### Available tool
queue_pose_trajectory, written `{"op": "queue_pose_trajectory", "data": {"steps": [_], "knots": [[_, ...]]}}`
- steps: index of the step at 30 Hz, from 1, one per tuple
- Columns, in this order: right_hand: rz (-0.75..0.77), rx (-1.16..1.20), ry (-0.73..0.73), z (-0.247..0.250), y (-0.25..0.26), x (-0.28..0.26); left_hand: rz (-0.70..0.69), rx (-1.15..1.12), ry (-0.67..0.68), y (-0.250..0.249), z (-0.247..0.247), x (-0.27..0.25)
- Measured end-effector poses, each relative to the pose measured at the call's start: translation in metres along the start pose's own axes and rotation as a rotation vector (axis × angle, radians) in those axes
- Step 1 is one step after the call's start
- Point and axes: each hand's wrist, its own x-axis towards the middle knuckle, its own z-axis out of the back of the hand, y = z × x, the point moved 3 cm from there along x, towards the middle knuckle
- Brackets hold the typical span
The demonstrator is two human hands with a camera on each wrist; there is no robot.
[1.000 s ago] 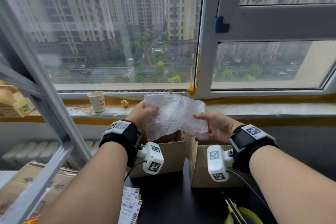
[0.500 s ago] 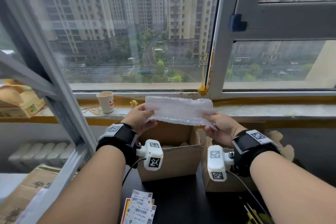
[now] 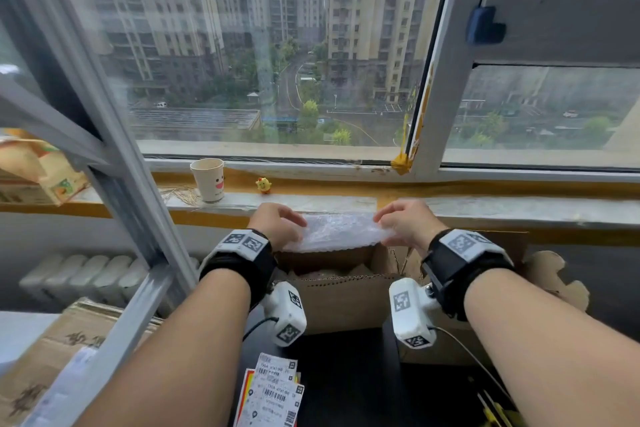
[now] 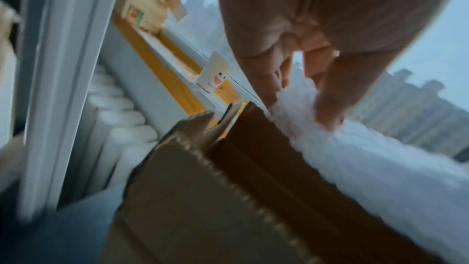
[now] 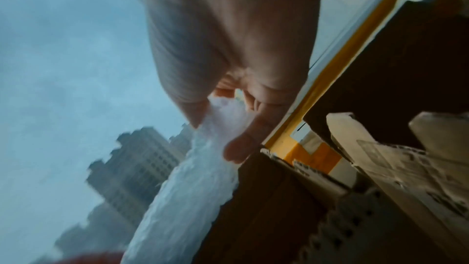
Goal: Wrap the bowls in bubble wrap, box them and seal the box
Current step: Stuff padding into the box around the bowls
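A sheet of clear bubble wrap (image 3: 337, 230) lies flat across the open top of a cardboard box (image 3: 346, 302) below the window sill. My left hand (image 3: 277, 224) pinches its left end, and the left wrist view shows the fingers (image 4: 327, 105) curled onto the bubble wrap (image 4: 368, 160) above the box (image 4: 228, 198). My right hand (image 3: 405, 222) pinches the right end; in the right wrist view thumb and fingers (image 5: 241, 148) close on the bubble wrap (image 5: 187, 184). Pale wrapped shapes show inside the box, but no bowl is plainly visible.
A paper cup (image 3: 207, 178) with a smiling face and a small yellow chick figure (image 3: 264, 185) stand on the sill. A second cardboard box (image 3: 485, 288) sits to the right. Printed labels (image 3: 273, 392) lie on the dark table; a grey window frame bar (image 3: 114, 184) slants at left.
Both hands have lowered the bubble wrap from upright in front of the window to flat over the box opening, and my view has moved closer to the box.
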Motion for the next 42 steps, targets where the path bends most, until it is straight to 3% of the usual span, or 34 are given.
{"op": "queue_pose_trajectory", "data": {"steps": [4,8,12,19,22,30,36,42], "knots": [[0.071,-0.326,-0.025,-0.018,-0.001,0.006,-0.028,0.288,-0.047,0.009,-0.012,0.012],[0.170,-0.645,0.076,-0.039,-0.002,0.012,-0.054,0.664,0.147,0.020,-0.030,0.022],[0.196,-0.863,0.109,-0.054,-0.012,0.023,-0.028,0.861,0.317,0.032,-0.045,0.026],[0.165,-1.064,0.107,-0.069,-0.034,0.033,-0.085,1.154,0.227,0.043,-0.062,0.021],[0.150,-1.088,0.109,-0.074,-0.039,0.035,-0.132,1.102,0.247,0.048,-0.069,0.018],[0.122,-1.098,0.190,-0.080,-0.067,0.032,0.015,0.939,0.424,0.071,-0.085,0.010],[0.207,-1.027,0.293,-0.093,-0.071,0.033,0.071,0.836,0.405,0.073,-0.092,0.016],[0.140,-1.063,0.444,-0.111,-0.083,0.042,0.147,0.980,0.420,0.073,-0.097,0.025]]}}
